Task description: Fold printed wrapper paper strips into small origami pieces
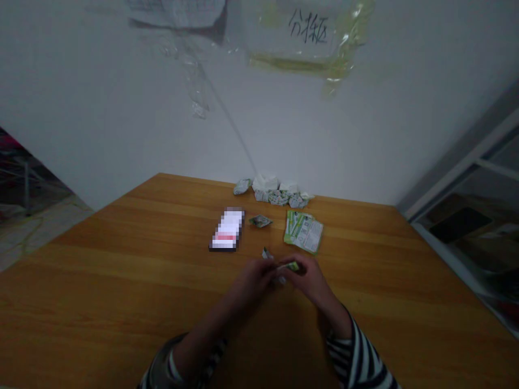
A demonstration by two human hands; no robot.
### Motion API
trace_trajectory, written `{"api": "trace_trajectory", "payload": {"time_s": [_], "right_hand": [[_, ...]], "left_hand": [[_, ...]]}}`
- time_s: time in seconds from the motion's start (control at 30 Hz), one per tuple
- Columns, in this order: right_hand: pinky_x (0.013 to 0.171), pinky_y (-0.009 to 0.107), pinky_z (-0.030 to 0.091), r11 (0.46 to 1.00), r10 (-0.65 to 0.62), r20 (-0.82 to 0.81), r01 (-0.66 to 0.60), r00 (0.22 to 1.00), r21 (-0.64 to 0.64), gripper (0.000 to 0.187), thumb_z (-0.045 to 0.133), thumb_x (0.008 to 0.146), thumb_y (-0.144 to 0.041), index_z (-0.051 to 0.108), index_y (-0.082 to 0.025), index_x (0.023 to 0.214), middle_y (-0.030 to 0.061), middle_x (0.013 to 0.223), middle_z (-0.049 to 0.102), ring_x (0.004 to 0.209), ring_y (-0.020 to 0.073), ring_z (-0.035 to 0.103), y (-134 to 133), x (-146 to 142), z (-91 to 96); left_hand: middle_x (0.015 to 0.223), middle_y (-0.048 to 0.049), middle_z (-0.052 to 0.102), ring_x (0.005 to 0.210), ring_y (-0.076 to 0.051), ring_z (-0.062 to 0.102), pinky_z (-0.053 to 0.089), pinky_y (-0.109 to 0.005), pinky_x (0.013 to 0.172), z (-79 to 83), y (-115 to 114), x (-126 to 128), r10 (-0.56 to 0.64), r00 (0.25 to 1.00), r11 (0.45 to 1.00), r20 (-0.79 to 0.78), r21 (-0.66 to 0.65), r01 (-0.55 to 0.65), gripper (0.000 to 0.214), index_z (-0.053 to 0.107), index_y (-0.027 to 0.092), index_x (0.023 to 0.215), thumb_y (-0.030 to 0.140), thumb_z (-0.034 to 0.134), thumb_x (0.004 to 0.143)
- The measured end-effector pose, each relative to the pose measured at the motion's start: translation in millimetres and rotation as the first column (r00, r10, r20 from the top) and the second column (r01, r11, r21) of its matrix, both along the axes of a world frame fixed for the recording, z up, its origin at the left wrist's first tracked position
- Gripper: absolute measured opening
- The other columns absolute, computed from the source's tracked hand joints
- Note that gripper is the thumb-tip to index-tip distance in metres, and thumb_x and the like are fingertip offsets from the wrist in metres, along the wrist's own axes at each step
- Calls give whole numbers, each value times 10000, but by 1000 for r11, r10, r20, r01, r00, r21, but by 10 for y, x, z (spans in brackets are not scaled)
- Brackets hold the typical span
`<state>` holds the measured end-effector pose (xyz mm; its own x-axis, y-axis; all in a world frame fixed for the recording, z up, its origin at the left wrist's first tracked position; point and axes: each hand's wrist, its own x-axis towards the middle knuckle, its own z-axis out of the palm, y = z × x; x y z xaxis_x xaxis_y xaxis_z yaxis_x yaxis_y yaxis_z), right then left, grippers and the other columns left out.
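Observation:
Over the wooden table (162,292), my left hand (256,276) and my right hand (308,274) meet with fingertips closed on a small green and white packet (291,266). The fingers cover most of it, so its exact form is hard to make out. A pale, dark-edged bit of wrapper (266,253) shows just beyond the left fingers. Past my hands lies a small silvery-green packet (260,221). Flat green and white printed packets (304,232) rest farther off to the right, apart from my right hand.
A phone (227,229) with a lit, blurred screen lies left of centre. Several crumpled white and green wrappers (279,195) line the table's back, beside another packet (242,187). Behind them rises a white wall (162,124) with a taped handwritten sign (308,29).

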<state>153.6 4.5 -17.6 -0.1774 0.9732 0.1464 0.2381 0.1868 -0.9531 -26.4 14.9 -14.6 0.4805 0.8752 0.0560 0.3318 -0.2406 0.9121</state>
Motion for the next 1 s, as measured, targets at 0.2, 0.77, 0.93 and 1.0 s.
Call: {"api": "trace_trajectory", "payload": {"time_s": [0.2,0.77,0.93,1.0], "right_hand": [[403,209,410,999,-49,49,49,998,-15,291,589,820,-395,694,-167,674,-1,492,623,413,131,568,-9,-78,-85],[608,252,480,989,-145,-296,141,944,-35,249,687,746,-390,646,-174,864,11,708,655,639,148,601,50,-2,-11],[653,260,488,992,-127,-341,123,931,-34,331,720,708,-398,616,-190,944,8,766,640,687,153,595,42,-80,-51],[672,270,499,992,-124,-348,120,929,-32,387,725,703,-391,601,-197,1014,14,801,643,709,158,599,40,-110,-81]], "left_hand": [[711,-52,696,634,-162,596,413,-245,615,-3,-37,9,24,1000,991,-17,132,-21,208,716,153,831,212,517,829],[736,-31,648,674,-155,540,415,-228,616,59,34,-16,-20,986,991,168,-127,42,370,708,134,876,447,514,843],[714,-10,618,643,-133,503,388,-213,613,143,-37,8,-95,991,995,95,12,95,318,693,154,953,365,465,886],[755,-17,640,663,-140,521,399,-217,636,169,-66,24,-97,992,995,76,34,94,304,673,160,1006,333,449,894]]}}
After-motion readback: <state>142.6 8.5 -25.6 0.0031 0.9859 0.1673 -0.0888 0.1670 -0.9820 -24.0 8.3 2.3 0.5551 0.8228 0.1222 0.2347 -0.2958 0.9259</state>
